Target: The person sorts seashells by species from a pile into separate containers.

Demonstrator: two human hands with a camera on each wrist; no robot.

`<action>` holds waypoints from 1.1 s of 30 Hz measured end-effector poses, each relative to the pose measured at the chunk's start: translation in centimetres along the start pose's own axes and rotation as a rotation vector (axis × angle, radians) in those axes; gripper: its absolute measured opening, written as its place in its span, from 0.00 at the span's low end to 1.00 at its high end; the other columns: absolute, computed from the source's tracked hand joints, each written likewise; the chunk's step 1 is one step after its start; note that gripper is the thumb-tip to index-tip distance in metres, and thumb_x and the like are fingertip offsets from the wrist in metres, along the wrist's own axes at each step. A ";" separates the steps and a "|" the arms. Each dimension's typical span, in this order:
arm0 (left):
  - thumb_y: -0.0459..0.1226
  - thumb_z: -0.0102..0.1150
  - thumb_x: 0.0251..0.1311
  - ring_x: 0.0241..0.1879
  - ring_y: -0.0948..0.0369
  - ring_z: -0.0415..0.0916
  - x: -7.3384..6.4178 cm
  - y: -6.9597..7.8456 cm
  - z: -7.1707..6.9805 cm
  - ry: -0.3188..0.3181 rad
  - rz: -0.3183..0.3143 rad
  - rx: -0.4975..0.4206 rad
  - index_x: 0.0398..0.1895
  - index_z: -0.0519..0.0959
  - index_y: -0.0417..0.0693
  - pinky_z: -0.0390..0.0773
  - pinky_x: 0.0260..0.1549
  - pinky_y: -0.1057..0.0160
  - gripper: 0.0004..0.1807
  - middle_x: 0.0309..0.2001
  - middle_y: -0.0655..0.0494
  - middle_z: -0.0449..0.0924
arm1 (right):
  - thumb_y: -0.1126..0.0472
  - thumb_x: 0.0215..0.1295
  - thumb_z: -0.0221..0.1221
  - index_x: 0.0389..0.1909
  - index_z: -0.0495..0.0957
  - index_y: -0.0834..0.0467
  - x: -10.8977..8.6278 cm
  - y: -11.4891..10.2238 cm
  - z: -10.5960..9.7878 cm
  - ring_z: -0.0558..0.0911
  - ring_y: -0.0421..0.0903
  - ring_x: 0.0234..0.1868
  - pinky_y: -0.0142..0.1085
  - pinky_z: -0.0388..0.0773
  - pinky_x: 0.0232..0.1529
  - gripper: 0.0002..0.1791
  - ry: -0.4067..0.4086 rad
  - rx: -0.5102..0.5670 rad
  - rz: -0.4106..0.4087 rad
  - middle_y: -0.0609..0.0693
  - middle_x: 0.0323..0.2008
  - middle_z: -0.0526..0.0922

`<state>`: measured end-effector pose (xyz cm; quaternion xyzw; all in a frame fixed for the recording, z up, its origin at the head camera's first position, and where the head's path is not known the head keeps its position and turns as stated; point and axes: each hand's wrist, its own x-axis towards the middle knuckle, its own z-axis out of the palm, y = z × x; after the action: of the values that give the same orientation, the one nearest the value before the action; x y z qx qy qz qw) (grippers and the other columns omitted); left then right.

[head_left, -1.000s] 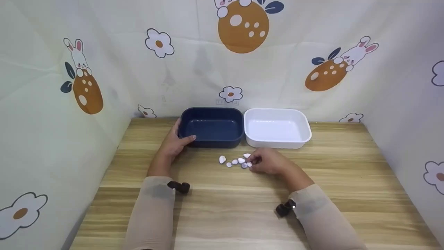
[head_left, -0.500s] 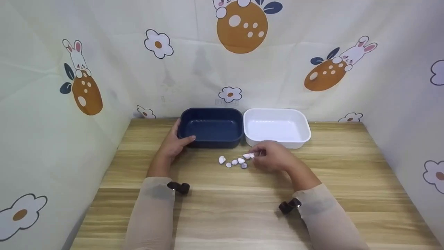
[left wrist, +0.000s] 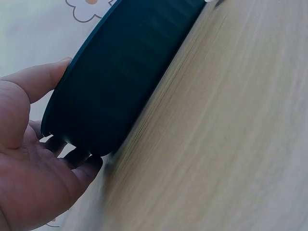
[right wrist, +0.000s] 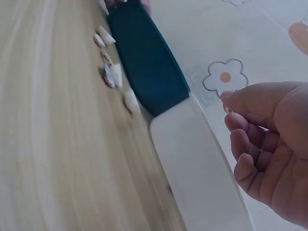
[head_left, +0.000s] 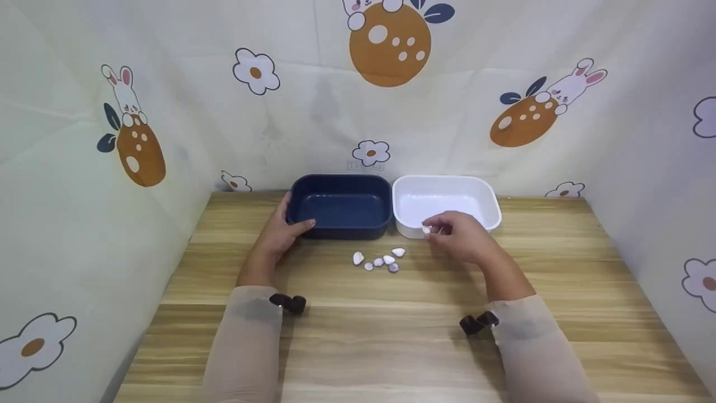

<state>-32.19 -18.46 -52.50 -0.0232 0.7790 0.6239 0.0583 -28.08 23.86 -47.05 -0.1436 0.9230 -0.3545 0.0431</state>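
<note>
My left hand (head_left: 278,230) grips the left end of a dark blue basin (head_left: 349,232). Its thumb lies at the rim and its fingers are around the outer side, as the left wrist view shows. Between thumb and fingertips, my right hand (head_left: 463,238) pinches a small white seashell (head_left: 426,229) at the front rim of a white basin (head_left: 408,228). In the right wrist view the hand's fingers (right wrist: 239,142) are curled and the shell is mostly hidden. Several seashells, among them a white shell (head_left: 358,258) and a greyish shell (head_left: 394,267), lie loose in front of the basins.
Both basins stand side by side on the wood-grain table (head_left: 363,336), close to the back wall. A pale cloth (head_left: 313,101) printed with rabbits and flowers hangs behind and at both sides. Each sleeve carries a small black camera (head_left: 288,303) near the wrist.
My right hand has picked a shell from the right of the group and carried it up and rightward to the white basin's front rim. The left hand has stayed on the blue basin.
</note>
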 end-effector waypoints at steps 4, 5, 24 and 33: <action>0.39 0.74 0.65 0.89 0.52 0.33 0.0 0.0 0.0 -0.003 -0.008 -0.005 0.90 0.43 0.59 0.35 0.88 0.48 0.59 0.90 0.52 0.39 | 0.58 0.71 0.68 0.57 0.88 0.57 -0.1 1.0 -1.3 0.80 0.47 0.41 0.34 0.78 0.43 0.16 0.039 0.015 0.042 0.53 0.42 0.88; 0.39 0.73 0.66 0.89 0.52 0.32 0.1 0.0 -0.1 -0.005 -0.010 -0.006 0.90 0.43 0.58 0.35 0.88 0.48 0.59 0.90 0.52 0.39 | 0.58 0.71 0.68 0.57 0.88 0.57 -0.2 1.2 -1.7 0.80 0.47 0.42 0.33 0.78 0.43 0.17 0.048 0.019 0.051 0.53 0.43 0.88; 0.41 0.73 0.66 0.89 0.51 0.30 -0.3 0.4 -0.1 -0.010 -0.033 0.022 0.90 0.41 0.61 0.35 0.88 0.47 0.59 0.90 0.53 0.37 | 0.52 0.74 0.66 0.63 0.84 0.57 -0.7 3.7 -3.9 0.78 0.49 0.46 0.31 0.77 0.40 0.22 0.178 0.048 0.162 0.55 0.46 0.84; 0.41 0.74 0.65 0.89 0.51 0.31 0.2 -0.2 -0.2 -0.001 -0.030 0.020 0.90 0.43 0.62 0.35 0.88 0.47 0.59 0.90 0.53 0.38 | 0.51 0.74 0.66 0.65 0.83 0.58 -0.4 3.4 -3.4 0.78 0.50 0.47 0.32 0.79 0.39 0.24 0.175 0.063 0.192 0.54 0.47 0.84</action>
<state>-32.37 -18.68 -52.73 -0.0338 0.7848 0.6151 0.0684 -29.14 28.56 -46.80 -0.0216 0.9210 -0.3889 0.0006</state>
